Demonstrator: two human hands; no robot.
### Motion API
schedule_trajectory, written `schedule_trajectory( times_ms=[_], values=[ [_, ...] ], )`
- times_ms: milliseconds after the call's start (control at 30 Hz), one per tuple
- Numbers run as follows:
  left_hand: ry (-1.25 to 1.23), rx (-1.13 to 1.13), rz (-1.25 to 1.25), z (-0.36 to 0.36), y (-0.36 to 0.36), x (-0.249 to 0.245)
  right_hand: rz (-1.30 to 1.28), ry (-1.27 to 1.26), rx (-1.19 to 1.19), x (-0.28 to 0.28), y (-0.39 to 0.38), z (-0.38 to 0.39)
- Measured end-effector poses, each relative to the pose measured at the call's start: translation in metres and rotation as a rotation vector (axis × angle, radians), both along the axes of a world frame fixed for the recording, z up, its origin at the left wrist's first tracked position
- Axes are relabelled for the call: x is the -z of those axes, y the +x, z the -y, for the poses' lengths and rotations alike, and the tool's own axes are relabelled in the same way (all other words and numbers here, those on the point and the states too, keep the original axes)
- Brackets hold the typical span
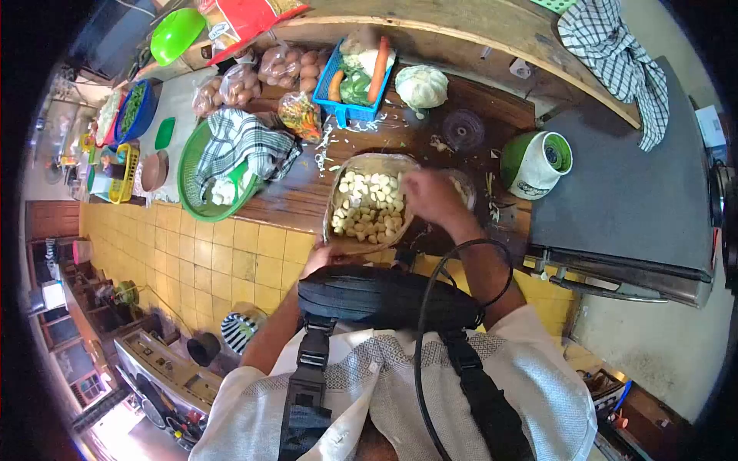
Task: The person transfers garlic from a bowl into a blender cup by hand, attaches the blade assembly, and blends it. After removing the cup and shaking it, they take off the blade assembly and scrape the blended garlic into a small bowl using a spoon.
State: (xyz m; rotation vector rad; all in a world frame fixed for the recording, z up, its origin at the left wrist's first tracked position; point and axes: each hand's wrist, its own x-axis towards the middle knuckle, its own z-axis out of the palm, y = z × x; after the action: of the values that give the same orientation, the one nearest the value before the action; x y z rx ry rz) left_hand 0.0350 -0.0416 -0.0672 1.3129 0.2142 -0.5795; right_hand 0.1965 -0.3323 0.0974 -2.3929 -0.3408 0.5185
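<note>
While full of pale pieces, container in left hand; right hand at rim, grip unclear.

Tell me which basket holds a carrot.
The blue rectangular basket, left of the cabbage, has a long orange carrot; the round green basket has a checkered cloth.

Pale patterned shirt, black straps, 1 cable.

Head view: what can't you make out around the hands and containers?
All in the head view:
Right hand: whether its fingers hold anything; too small and blurred.
Left hand: fingertips, hidden by the tan squarish bowl.
Clear round container: full contents, partly behind the right hand.
Green plastic basket: much of its inside, under the black-and-white checked cloth.
</note>
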Motion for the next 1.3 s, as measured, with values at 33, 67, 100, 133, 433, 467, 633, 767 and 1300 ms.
schedule_trajectory(
  times_ms=[33, 67, 100, 133, 433, 467, 633, 767, 1300],
  values=[
    [0.153, 0.082, 0.21, -0.002, -0.002, 0.0, 0.135, 0.04, 0.066, 0.011, 0.021, 0.006],
    [-0.001, -0.064, -0.076, -0.002, 0.0, -0.023, 0.269, 0.08, 0.131, 0.028, 0.046, 0.017],
    [0.0, -0.065, -0.072, -0.004, 0.0, -0.024, 0.252, -0.047, 0.157, 0.044, 0.072, 0.024],
    [-0.078, -0.174, -0.144, -0.006, -0.003, -0.024, 0.235, -0.172, 0.181, 0.06, 0.095, 0.031],
    [-0.402, -0.565, -0.16, -0.004, -0.025, -0.068, -0.171, -0.55, -0.087, 0.117, 0.173, 0.029],
    [-0.405, -0.587, -0.153, -0.003, -0.024, -0.068, -0.163, -0.552, -0.108, 0.109, 0.175, 0.024],
    [-0.605, -0.685, -0.301, -0.006, -0.029, -0.058, 0.105, -0.61, 0.023, 0.105, 0.181, 0.014],
    [-0.413, -0.67, -0.166, 0.011, -0.031, -0.054, 0.253, -0.458, 0.043, 0.157, 0.213, 0.024],
    [-0.22, -0.594, -0.398, 0.019, -0.023, -0.024, 0.002, -0.277, -0.444, 0.142, 0.163, 0.064]
  ],
)
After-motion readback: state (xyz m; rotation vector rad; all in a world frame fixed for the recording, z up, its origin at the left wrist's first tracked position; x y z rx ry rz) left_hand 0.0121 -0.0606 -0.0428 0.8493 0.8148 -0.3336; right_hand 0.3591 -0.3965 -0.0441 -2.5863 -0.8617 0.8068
